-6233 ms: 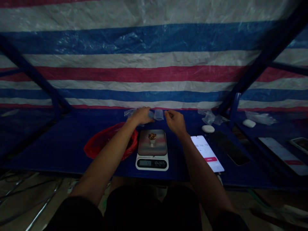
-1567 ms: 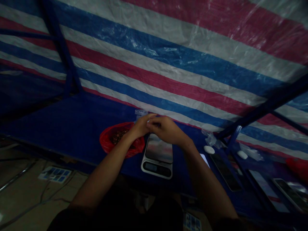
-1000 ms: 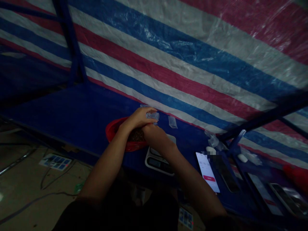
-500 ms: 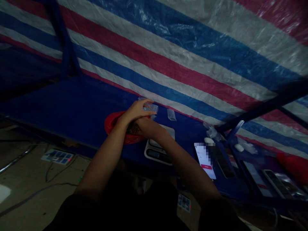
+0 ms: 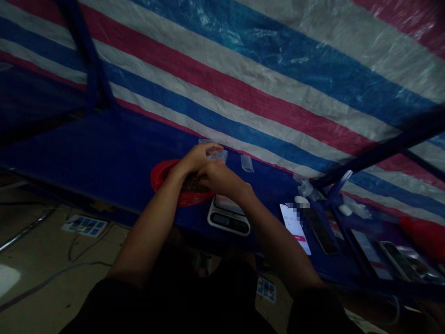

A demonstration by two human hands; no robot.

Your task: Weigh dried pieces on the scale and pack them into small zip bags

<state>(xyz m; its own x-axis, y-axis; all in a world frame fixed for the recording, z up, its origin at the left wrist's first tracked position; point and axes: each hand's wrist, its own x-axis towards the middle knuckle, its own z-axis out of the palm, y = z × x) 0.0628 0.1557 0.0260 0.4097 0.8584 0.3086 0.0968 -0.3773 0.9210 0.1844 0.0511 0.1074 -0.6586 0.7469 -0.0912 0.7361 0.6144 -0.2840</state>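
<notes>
A red plastic bag lies spread on the blue table, its mouth wide, with small brown granules inside. My left hand is held over the bag's far side, thumb and fingers curved apart; a clear small plastic bag shows behind and between them. Just in front, my right hand hangs over the granules with fingers bent inward. Whatever the right fingers hold is hidden. Under my right wrist sits a white kitchen scale with a dark display, beside the red bag.
Another clear bag lies near the striped tarp. To the right are a lit phone, a dark phone, a white rounded object and crumpled plastic. A blue metal frame borders the table.
My right hand has lifted from the granules and drawn back slightly, uncovering more of them. My left hand has hardly moved.
</notes>
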